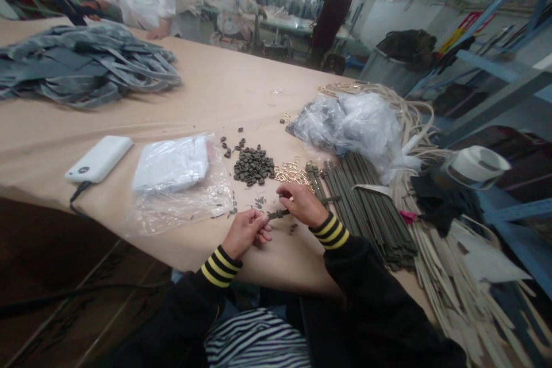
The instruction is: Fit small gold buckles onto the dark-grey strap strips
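Note:
My left hand [248, 232] is closed, its thumb and fingers pinching the end of a narrow dark olive strap [278, 214]. The strap runs right, passing beneath my right hand [302, 203], and its far end shows beyond the wrist. My right fingers are curled into a pinch just above the strap; a small dark piece at their tips looks like a strap loop, mostly hidden. Ahead lies a pile of dark strap loops [253, 167]. Gold-coloured metal buckles [291, 173] are heaped beside it, close to my right hand. Small dark scraps [259, 202] lie between my hands and the pile.
Many olive straps [366, 207] are stacked to the right, below a clear plastic bag [353, 121]. Pale straps [457, 282] hang over the right edge. At left are a plastic-wrapped white packet [172, 164], a white power bank [99, 159] with cable and grey fabric straps [86, 63]. People stand beyond.

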The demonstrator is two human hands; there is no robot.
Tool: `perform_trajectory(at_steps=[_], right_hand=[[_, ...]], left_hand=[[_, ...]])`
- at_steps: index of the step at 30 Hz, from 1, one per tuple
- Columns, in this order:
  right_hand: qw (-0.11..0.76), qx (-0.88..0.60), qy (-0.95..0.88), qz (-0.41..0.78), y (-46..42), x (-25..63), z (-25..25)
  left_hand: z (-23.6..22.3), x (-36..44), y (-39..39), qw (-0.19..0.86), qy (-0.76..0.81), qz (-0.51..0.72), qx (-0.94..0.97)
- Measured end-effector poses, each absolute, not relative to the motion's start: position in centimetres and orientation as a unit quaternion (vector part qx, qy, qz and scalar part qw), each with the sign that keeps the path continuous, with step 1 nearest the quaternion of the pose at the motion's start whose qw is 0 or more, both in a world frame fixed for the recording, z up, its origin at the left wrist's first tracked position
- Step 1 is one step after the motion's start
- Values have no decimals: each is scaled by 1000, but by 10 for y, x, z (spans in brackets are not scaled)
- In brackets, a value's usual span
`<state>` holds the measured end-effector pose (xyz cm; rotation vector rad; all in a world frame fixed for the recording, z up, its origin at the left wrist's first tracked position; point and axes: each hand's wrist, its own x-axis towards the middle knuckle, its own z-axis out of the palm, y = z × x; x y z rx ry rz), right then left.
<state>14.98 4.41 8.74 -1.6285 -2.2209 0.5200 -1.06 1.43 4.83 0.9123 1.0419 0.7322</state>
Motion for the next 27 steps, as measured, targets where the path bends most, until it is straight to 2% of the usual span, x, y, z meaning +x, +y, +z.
perform_trajectory(at_steps=[5, 12, 18, 27], right_hand=[[259, -549, -745, 276, 18, 163, 98], [255, -513, -737, 359, 7, 154, 85], [275, -581, -693, 327, 7, 146, 80], [317, -564, -690, 325, 10, 144, 69]], left_hand=[[48, -11, 14, 704, 474, 331, 412], [46, -11, 14, 702, 467, 344, 413], [44, -12, 14, 695, 462, 351, 424], [44, -13, 13, 701, 438, 339, 449]])
